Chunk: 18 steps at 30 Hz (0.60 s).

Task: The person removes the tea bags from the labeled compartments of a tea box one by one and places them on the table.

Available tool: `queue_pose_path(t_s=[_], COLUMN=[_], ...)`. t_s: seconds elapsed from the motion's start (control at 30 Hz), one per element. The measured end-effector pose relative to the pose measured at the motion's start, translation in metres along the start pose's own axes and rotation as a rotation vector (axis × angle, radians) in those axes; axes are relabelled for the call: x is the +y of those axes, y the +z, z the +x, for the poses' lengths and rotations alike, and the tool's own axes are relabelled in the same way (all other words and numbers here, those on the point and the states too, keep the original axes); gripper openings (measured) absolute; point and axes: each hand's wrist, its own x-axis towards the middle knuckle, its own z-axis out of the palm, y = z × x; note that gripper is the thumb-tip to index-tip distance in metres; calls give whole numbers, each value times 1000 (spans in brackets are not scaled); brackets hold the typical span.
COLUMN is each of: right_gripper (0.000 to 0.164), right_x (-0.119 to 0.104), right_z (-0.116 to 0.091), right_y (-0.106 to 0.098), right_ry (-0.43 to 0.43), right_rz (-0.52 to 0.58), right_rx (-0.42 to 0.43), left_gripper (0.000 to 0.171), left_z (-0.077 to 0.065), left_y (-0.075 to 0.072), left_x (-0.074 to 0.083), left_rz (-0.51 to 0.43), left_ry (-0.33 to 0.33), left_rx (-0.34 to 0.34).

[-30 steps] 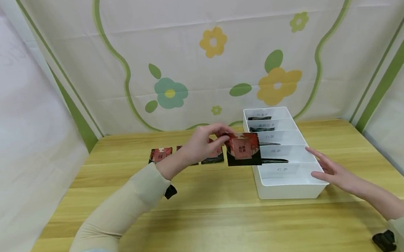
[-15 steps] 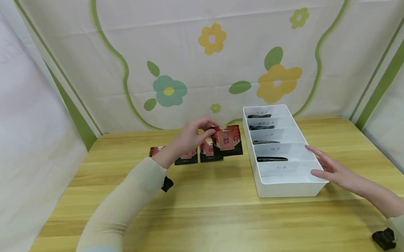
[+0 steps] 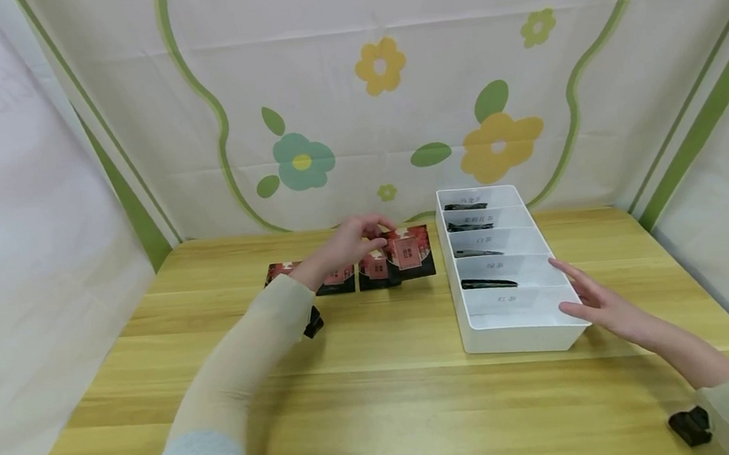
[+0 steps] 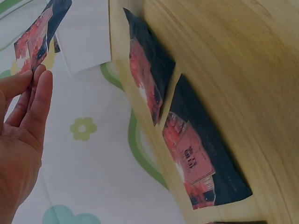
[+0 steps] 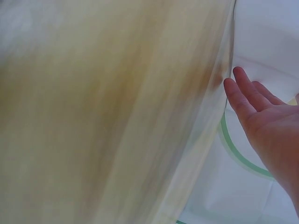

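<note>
My left hand (image 3: pixel 354 244) pinches a red and black tea bag packet (image 3: pixel 410 252) by its upper left corner, between thumb and fingers. In the left wrist view the packet is held up off the table, apart from the others. It overlaps a second tea packet (image 3: pixel 377 270) in the head view. Another packet (image 4: pixel 198 149) lies left of that one, and a further packet (image 3: pixel 278 271) is partly hidden by my forearm. My right hand (image 3: pixel 610 310) has its fingers loosely extended at the right rim of a white divided box (image 3: pixel 514 339), holding nothing.
The box has labelled compartments; dark packets (image 3: pixel 488 284) stand in the rear ones, and the front one shows its bare floor. A patterned curtain (image 3: pixel 324 77) closes off the back of the wooden table (image 3: pixel 389 415). Black wrist straps (image 3: pixel 690 427) hang at my cuffs.
My left hand has carried the held packet left, away from over the box's edge to the row of packets, and it now tilts slightly. The right hand stays at the box.
</note>
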Motion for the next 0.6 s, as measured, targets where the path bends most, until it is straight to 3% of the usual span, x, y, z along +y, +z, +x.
queue_pose_path(t_s=[0.17, 0.4, 0.6], right_gripper=[74, 74, 74], right_x=[-1, 1, 2], right_z=[0, 0, 0], right_y=[-1, -1, -1], right_ry=[7, 20, 14], right_rz=[0, -6, 3], right_rx=[-6, -10, -8], left_gripper=[25, 26, 26], left_z=[7, 18, 27], left_y=[9, 20, 25], left_x=[-4, -17, -27], left_rz=[71, 19, 59], left_ry=[-42, -115, -152], left_rx=[-11, 0, 21])
